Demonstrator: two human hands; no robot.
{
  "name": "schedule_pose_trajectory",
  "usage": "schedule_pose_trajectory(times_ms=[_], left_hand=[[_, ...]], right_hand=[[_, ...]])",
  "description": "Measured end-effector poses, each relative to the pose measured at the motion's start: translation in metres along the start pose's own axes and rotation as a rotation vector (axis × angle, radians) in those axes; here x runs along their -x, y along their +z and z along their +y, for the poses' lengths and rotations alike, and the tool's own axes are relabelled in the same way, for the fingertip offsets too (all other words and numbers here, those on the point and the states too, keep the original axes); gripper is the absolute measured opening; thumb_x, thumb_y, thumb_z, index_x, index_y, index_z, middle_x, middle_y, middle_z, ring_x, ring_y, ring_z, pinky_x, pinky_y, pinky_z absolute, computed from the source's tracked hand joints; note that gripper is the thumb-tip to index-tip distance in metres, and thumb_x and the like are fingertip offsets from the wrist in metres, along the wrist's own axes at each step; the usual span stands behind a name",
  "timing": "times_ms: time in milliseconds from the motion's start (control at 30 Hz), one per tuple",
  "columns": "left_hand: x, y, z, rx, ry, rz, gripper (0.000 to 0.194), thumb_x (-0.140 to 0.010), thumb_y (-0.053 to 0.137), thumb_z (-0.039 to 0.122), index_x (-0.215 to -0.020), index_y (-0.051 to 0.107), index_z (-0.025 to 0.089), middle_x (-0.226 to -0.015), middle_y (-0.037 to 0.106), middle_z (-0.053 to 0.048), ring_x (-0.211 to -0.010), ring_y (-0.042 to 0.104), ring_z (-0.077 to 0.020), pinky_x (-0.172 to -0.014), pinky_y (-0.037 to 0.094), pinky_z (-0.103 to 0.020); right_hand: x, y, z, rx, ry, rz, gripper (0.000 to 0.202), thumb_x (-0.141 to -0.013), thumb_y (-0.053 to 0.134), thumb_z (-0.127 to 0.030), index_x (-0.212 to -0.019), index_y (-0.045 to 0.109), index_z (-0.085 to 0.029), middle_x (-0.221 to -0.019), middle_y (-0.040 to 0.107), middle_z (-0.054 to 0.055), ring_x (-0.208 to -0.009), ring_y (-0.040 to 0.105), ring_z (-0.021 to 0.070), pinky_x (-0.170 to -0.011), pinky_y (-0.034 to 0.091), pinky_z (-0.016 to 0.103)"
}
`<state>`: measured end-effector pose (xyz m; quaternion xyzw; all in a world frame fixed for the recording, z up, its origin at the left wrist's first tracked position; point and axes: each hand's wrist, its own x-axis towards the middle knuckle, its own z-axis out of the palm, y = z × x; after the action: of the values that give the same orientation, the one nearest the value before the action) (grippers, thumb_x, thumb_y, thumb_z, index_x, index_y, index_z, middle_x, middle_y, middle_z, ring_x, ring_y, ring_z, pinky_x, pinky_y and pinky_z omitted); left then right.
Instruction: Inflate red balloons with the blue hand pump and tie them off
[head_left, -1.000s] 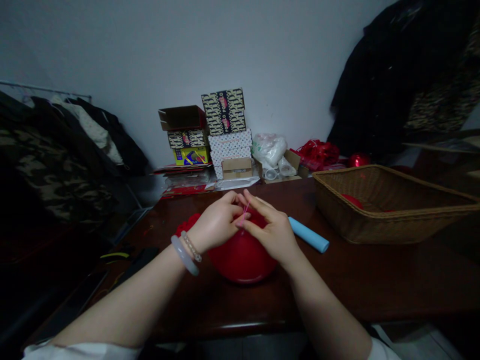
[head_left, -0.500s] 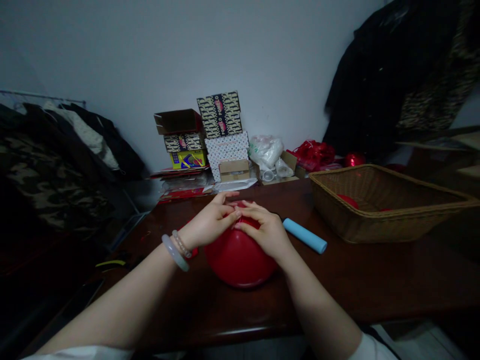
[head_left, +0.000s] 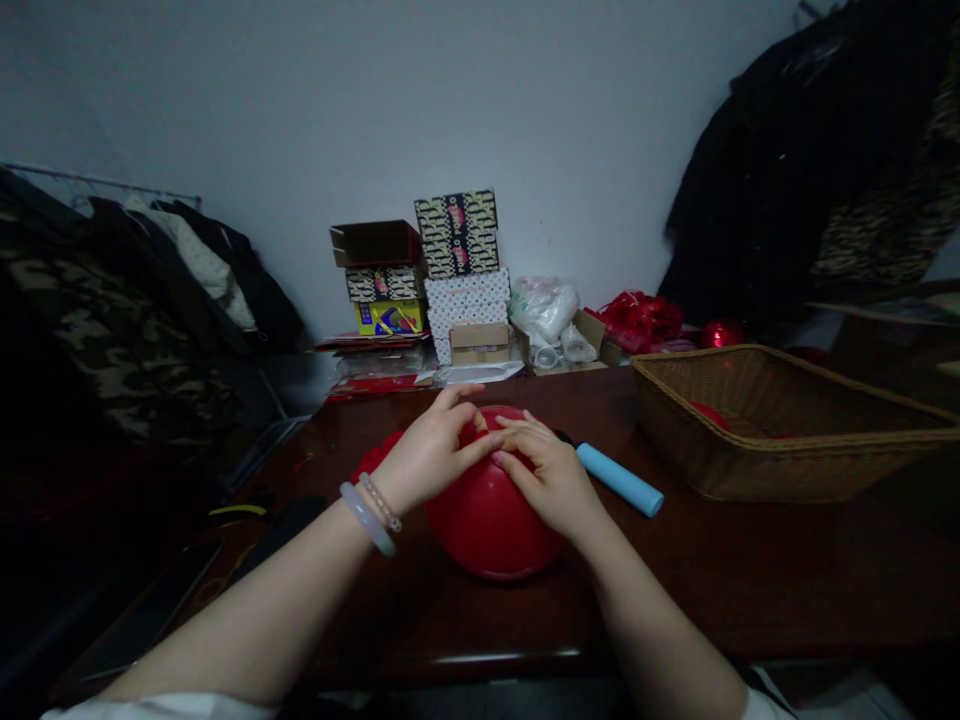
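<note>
A shiny red dome-shaped object (head_left: 491,535), rounded like a ball or lantern, rests on the dark table before me. My left hand (head_left: 427,450), with a bangle and a beaded bracelet at the wrist, comes over its top from the left, thumb and fingers pinched. From the right my right hand (head_left: 551,475) meets it there, fingertips drawn together. Both sets of fingertips touch at the crown; whatever they pinch is too small to make out. Bumpy red material (head_left: 367,460) lies partly hidden behind my left wrist. Just right of my right hand is a light blue cylinder (head_left: 621,480).
A wicker basket (head_left: 795,470) with red pieces inside stands at the right. Stacked boxes (head_left: 465,300), plastic bags (head_left: 547,305) and red shiny material (head_left: 641,320) line the back. At the left lie a yellow-handled tool (head_left: 238,511) and a dark flat slab (head_left: 154,610).
The view has shifted slightly, so everything sits a little further right. At the crown of the red object, my left fingers have curled in more, and both hands remain together there.
</note>
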<state>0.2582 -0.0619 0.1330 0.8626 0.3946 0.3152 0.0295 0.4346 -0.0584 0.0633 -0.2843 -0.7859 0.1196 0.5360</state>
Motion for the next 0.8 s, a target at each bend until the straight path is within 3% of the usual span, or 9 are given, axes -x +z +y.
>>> schedule_pose_trajectory(times_ms=[133,333,500,633,800], left_hand=[[0.012,-0.010,0.010,-0.074,0.060,0.169,0.015,-0.087,0.057,0.025,-0.100,0.061,0.019,-0.129,0.051,-0.011,-0.121,0.047,-0.0239,-0.103,0.038,-0.046],[0.021,-0.013,0.025,-0.216,0.274,-0.051,0.020,-0.088,0.054,0.019,-0.106,0.063,0.022,-0.115,0.062,-0.008,-0.111,0.052,-0.0228,-0.099,0.039,-0.043],[0.015,-0.019,0.013,-0.166,0.205,-0.020,0.023,-0.090,0.049,0.016,-0.107,0.063,0.023,-0.109,0.063,-0.006,-0.106,0.054,-0.0205,-0.097,0.039,-0.040],[0.008,-0.023,0.001,-0.197,0.282,-0.133,0.028,-0.085,0.052,0.011,-0.106,0.066,0.025,-0.118,0.057,-0.007,-0.111,0.051,-0.0206,-0.097,0.040,-0.039],[0.002,-0.024,-0.002,-0.404,0.377,-0.221,0.022,-0.081,0.057,0.016,-0.101,0.065,0.020,-0.122,0.054,-0.011,-0.114,0.048,-0.0262,-0.098,0.037,-0.044]], right_hand=[[0.002,0.001,-0.004,-0.002,0.013,0.027,0.009,-0.086,0.058,-0.016,-0.086,0.065,-0.022,-0.097,0.070,0.004,-0.108,0.062,0.0195,-0.109,0.031,0.048],[0.004,0.003,-0.007,-0.003,-0.023,-0.016,0.023,-0.085,0.052,-0.011,-0.098,0.066,-0.025,-0.107,0.069,0.004,-0.110,0.060,0.0196,-0.110,0.029,0.052],[0.004,-0.001,-0.011,-0.001,-0.031,-0.046,0.011,-0.086,0.058,-0.016,-0.087,0.065,-0.023,-0.104,0.070,0.003,-0.109,0.060,0.0184,-0.112,0.024,0.051],[0.003,-0.002,-0.012,0.006,-0.049,-0.068,0.011,-0.086,0.058,-0.016,-0.087,0.064,-0.024,-0.108,0.070,0.002,-0.113,0.059,0.0186,-0.113,0.021,0.051],[0.005,0.003,-0.010,0.020,-0.050,-0.106,0.011,-0.086,0.058,-0.015,-0.085,0.064,-0.024,-0.107,0.070,0.001,-0.111,0.059,0.0179,-0.114,0.019,0.050]])
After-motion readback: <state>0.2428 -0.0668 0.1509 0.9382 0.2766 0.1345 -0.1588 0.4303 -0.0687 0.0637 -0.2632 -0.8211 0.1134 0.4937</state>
